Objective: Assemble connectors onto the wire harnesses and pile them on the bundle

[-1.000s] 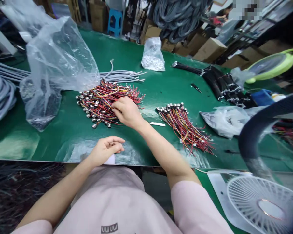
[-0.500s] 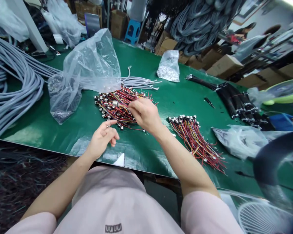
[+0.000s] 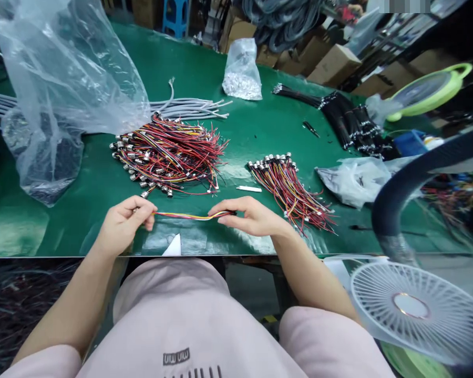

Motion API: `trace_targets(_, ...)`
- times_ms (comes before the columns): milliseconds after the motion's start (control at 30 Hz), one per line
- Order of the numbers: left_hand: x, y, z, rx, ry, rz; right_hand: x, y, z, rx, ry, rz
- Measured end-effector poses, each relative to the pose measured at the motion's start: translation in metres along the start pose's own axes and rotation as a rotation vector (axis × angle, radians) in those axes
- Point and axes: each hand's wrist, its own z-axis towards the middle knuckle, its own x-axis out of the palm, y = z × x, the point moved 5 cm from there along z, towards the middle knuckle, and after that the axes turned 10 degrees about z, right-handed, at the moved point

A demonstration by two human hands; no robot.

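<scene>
Stretched between my hands is a cable lead with red, yellow and white wires. My left hand pinches its left end; the tip there is mostly hidden by the fingers. At the other end, my right hand has the wires between thumb and fingers. Just beyond them lies a large heap of similar leads, with metal connectors toward the left and loose wire ends toward the right. A smaller fanned bundle of leads rests to the right, connectors at the back.
A thin white strip lies between the two piles. Clear plastic bags, grey cables and a bag of small parts stand behind. Black cables lie at right, near a dark curved hose and a white fan.
My right hand has come off the heap toward the table's front edge with one lead. My left hand has closed on the lead's other end. The camera view has shifted.
</scene>
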Motion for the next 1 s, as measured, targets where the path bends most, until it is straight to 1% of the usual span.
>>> trace_targets(33, -0.002, -0.006, -0.002, 0.086, -0.052, 0.198, 0.002, -0.002, -0.003, 0.011, 0.002, 0.026)
trace_targets(67, 0.001, -0.014, -0.004, 0.185, -0.087, 0.373, 0.006, -0.002, -0.004, 0.012, 0.004, 0.04)
trace_targets(100, 0.008, -0.024, -0.008, 0.287, -0.098, 0.503, 0.012, -0.001, -0.003, 0.005, 0.008, 0.041)
trace_targets(133, 0.018, -0.033, -0.011, 0.377, -0.068, 0.571, 0.018, 0.001, -0.002, -0.007, 0.008, 0.031)
trace_targets(167, 0.03, -0.042, -0.013, 0.441, 0.004, 0.581, 0.023, 0.004, 0.0, -0.02, 0.003, 0.016)
trace_targets(200, 0.043, -0.05, -0.014, 0.475, 0.097, 0.559, 0.028, 0.007, 0.002, -0.031, -0.004, 0.001)
trace_targets(267, 0.065, -0.058, -0.013, 0.432, 0.288, 0.466, 0.032, 0.012, 0.004, -0.041, -0.04, -0.013)
trace_targets(300, 0.072, -0.06, -0.011, 0.381, 0.349, 0.409, 0.031, 0.013, 0.002, -0.043, -0.071, -0.002)
trace_targets(333, 0.077, -0.06, -0.009, 0.325, 0.386, 0.35, 0.029, 0.012, -0.001, -0.045, -0.107, 0.032)
trace_targets(433, 0.077, -0.054, 0.001, 0.155, 0.398, 0.163, 0.02, 0.003, -0.017, -0.047, -0.221, 0.235)
trace_targets(500, 0.076, -0.049, 0.006, 0.048, 0.407, 0.042, 0.018, -0.005, -0.028, -0.043, -0.292, 0.393)
trace_targets(567, 0.079, -0.046, 0.008, -0.022, 0.426, -0.038, 0.019, -0.013, -0.036, -0.021, -0.371, 0.514)
trace_targets(600, 0.081, -0.046, 0.009, -0.034, 0.433, -0.056, 0.02, -0.015, -0.038, -0.007, -0.417, 0.559)
trace_targets(667, 0.086, -0.049, 0.009, -0.026, 0.447, -0.059, 0.021, -0.017, -0.04, 0.013, -0.509, 0.617)
trace_targets(733, 0.093, -0.055, 0.008, 0.007, 0.475, -0.033, 0.021, -0.015, -0.04, 0.009, -0.56, 0.633)
trace_targets(833, 0.102, -0.068, 0.006, 0.117, 0.517, 0.058, 0.022, -0.006, -0.037, -0.003, -0.521, 0.59)
trace_targets(900, 0.105, -0.077, 0.005, 0.202, 0.521, 0.147, 0.022, 0.0, -0.036, 0.004, -0.493, 0.52)
trace_targets(1000, 0.105, -0.084, 0.006, 0.253, 0.563, 0.248, 0.02, 0.007, -0.036, -0.001, -0.476, 0.467)
